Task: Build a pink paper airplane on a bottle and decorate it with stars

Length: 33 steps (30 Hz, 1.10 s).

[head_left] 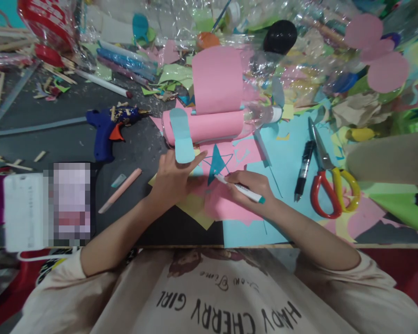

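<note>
My right hand is closed round a white marker with a teal cap, its tip on a teal star drawn on pink paper. My left hand lies on the paper beside the star, fingers stretched out, pressing it down. Just beyond the hands lies a plastic bottle wrapped in pink paper, with a light blue paper fin on its near side.
A blue glue gun lies to the left on the dark table. Red and yellow scissors and a black pen lie to the right on light blue paper. A phone and white box sit at the left edge. Paper scraps and plastic crowd the back.
</note>
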Tool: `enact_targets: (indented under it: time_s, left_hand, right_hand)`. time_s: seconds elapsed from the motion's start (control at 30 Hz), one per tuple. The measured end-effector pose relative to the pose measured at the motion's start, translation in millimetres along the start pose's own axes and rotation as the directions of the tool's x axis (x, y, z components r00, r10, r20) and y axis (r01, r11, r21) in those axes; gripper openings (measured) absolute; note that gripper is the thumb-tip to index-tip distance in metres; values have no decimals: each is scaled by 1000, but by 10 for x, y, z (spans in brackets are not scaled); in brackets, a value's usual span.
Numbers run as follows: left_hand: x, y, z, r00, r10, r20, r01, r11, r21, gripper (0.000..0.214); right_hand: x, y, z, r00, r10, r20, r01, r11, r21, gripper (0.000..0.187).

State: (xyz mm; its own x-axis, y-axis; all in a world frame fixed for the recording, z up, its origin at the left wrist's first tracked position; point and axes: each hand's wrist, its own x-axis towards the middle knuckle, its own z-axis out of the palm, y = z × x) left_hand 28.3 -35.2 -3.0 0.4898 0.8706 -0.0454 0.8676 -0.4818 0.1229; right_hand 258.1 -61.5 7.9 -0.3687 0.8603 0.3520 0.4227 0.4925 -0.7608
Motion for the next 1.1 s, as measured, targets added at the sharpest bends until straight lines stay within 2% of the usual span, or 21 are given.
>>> enact_targets:
  time_s: [0.1, 0.27, 0.43, 0.57, 0.67, 0.77, 0.97, 1.1]
  left_hand:
    - [-5, -5, 26, 1000, -1, -18, 1, 1000, -3, 55]
    - [-6, -11, 57, 994, 34, -108, -31, 999, 21, 55]
    - [-14, -17, 79, 991, 40, -129, -39, 999, 16, 56]
    - [-7, -40, 79, 988, 51, -145, -53, 999, -11, 57]
    - [-1, -70, 74, 977, 66, -203, -69, 998, -6, 58]
    - [0, -93, 59, 970, 79, -231, -75, 997, 26, 56]
    - [-5, -91, 22, 980, 81, -183, -78, 997, 21, 59]
    - [-3, -79, 17, 988, 58, -143, -60, 998, -14, 57]
  right_hand:
    - [5, -2, 1, 998, 56, -17, -55, 998, 22, 15]
    - [27, -27, -6, 998, 55, -15, -54, 996, 72, 12]
    - [11, -26, 10, 984, 173, -35, -165, 973, 160, 12]
    - [8, 59, 22, 918, 379, -118, -290, 843, 454, 16]
    - [54, 135, -17, 903, 423, -71, -286, 718, 635, 25]
    - [106, 180, -78, 892, 452, -18, -322, 664, 675, 34]
    - [170, 156, -114, 895, 445, 18, -379, 739, 557, 34]
    - [249, 142, -63, 902, 429, 47, -394, 774, 496, 25]
